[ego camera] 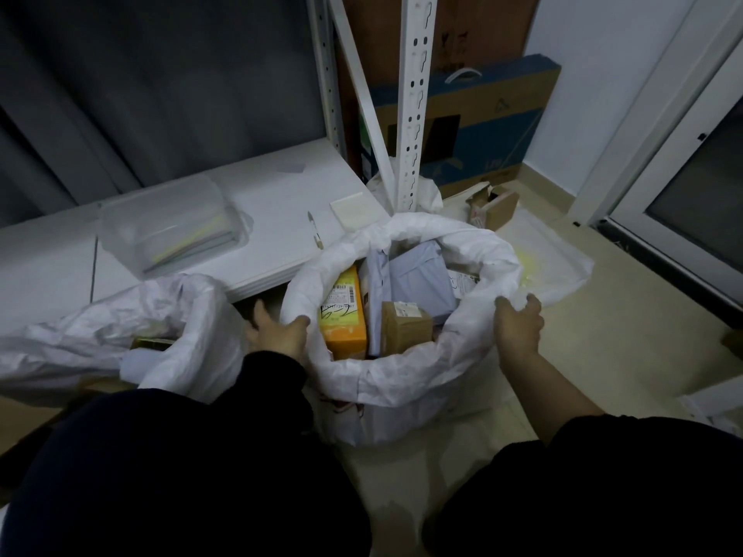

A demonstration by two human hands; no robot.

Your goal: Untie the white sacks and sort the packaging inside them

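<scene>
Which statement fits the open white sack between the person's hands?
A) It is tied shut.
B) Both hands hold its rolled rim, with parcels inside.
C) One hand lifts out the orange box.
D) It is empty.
B: the left hand and the right hand each hold the rim of the white sack, with an orange box and a brown box inside.

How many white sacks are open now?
2. The centre sack, rim gripped by left hand and right hand; a second sack lies left of it. White material behind the shelf post may be another.
</scene>
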